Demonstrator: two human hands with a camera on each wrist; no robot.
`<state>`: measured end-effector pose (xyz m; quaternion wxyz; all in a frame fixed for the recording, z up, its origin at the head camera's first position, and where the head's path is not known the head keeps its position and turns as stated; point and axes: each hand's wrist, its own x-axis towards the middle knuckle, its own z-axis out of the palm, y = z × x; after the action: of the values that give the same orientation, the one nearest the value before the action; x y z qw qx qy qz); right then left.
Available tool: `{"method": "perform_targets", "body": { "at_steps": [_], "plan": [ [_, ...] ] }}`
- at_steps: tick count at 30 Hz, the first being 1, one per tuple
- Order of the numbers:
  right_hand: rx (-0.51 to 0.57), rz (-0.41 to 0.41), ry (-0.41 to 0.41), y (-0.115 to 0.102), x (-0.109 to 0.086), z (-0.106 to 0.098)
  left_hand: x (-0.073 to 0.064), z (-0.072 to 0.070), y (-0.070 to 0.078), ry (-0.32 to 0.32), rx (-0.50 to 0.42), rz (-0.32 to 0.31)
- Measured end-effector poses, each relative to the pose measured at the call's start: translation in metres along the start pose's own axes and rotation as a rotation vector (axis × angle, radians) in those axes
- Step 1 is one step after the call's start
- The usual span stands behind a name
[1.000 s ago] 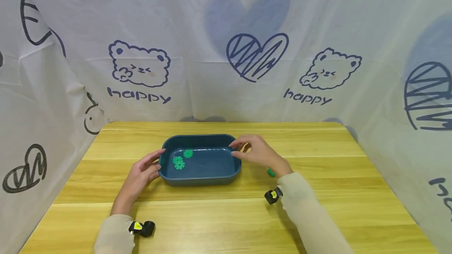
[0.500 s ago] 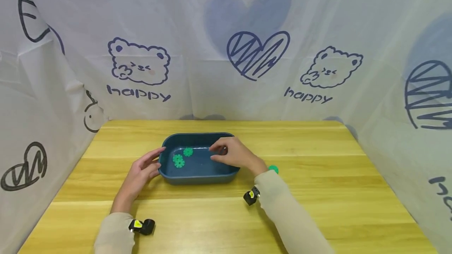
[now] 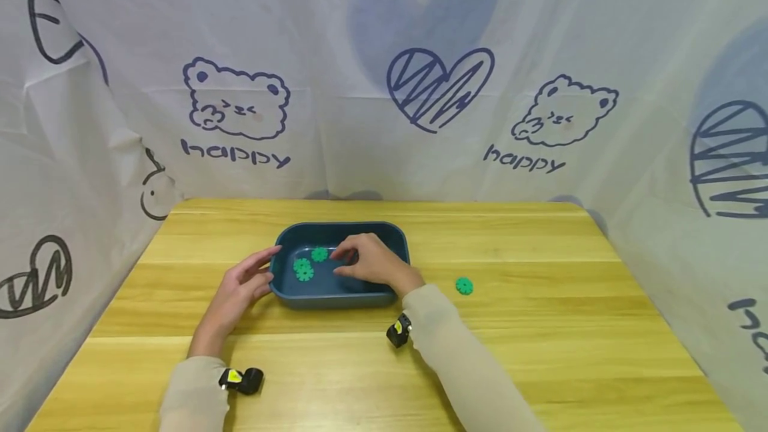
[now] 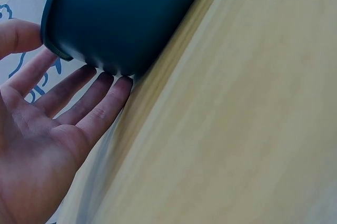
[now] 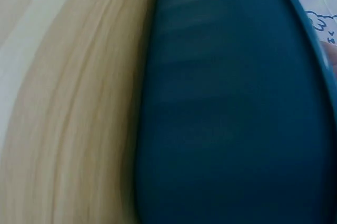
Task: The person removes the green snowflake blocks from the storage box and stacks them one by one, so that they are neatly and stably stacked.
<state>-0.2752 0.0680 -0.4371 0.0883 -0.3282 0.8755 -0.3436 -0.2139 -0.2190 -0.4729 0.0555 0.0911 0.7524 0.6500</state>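
A dark blue oval-cornered plastic bin (image 3: 336, 300) stands on the table. Inside it, toward the left, lie three green notched discs: one disc (image 3: 320, 254) near the back, and a front disc (image 3: 305, 273) overlapping another disc (image 3: 301, 263). My left hand (image 3: 239, 290) rests its fingertips against the bin's left end; in the left wrist view its extended fingers (image 4: 102, 108) touch the outer wall. My right hand (image 3: 371, 260) hovers over the bin's inside, right of the discs, thumb and forefinger apart with nothing seen between them. The right wrist view shows mostly the bin's outer side (image 5: 226, 103).
Another green disc (image 3: 465, 286) lies on the wooden table (image 3: 540, 325), right of the bin and beside the right forearm. A white cloth (image 3: 336, 139) with printed hearts and bears hangs behind the table and along both sides.
My right hand has moved left from the bin's right rim into the bin, toward the discs. The disc on the table has come into full view. The left hand stays at the bin.
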Motion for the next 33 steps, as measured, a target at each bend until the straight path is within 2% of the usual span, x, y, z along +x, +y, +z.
{"method": "perform_targets", "body": {
  "at_steps": [9,22,33],
  "plan": [
    [-0.011,0.036,-0.025,-0.001,0.017,0.015,-0.001,0.001,-0.001,0.003,0.002,-0.023],
    [-0.074,0.071,-0.073,-0.015,0.039,0.032,0.0,0.0,-0.002,-0.001,-0.006,-0.003],
    [-0.098,0.058,-0.131,-0.024,0.045,0.043,0.001,0.0,-0.002,-0.018,-0.031,-0.006]
  ]
}}
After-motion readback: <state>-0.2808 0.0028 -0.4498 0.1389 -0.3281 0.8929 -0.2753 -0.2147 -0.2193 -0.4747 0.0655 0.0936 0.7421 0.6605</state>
